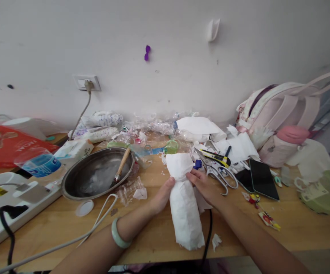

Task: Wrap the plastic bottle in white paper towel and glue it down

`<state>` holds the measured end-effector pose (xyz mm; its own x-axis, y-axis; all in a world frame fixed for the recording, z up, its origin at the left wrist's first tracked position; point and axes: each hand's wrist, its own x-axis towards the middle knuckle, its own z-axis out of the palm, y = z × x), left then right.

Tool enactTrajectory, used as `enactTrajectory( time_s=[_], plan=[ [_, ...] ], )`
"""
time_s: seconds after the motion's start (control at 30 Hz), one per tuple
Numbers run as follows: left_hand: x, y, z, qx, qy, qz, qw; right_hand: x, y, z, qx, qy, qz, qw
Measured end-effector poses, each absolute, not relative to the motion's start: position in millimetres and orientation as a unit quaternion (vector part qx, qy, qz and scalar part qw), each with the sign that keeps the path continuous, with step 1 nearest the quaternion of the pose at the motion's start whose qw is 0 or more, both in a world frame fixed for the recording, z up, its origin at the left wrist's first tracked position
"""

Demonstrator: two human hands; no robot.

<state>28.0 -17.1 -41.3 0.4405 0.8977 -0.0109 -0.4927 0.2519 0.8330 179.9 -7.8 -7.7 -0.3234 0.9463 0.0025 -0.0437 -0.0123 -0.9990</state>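
A white paper-wrapped bundle [185, 213], narrowed at a neck near its top, lies between my hands over the front of the wooden table. My left hand [163, 194] grips its left side at the neck, thumb on top; a pale green bangle circles that wrist. From the right, my right hand [202, 184] closes its fingers on the neck. What is inside the paper is hidden. Just beyond my right hand lie grey-handled scissors [220, 173] and a yellow and black box cutter [214, 156].
At left stands a metal basin [96, 175] with a wooden-handled brush [122, 165] leaning in it. A power strip [19, 215] and cables run nearby. Crumpled plastic lines the wall. To the right are a phone [263, 179], a pink backpack [279, 106] and a green container [321, 192].
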Motion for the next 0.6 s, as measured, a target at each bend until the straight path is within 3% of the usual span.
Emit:
enactTrajectory(
  time_s=[0.6],
  plan=[
    [31, -23, -30, 0.417, 0.325, 0.435, 0.729, 170, -14, -12, -0.392, -0.505, 0.657, 0.399]
  ],
)
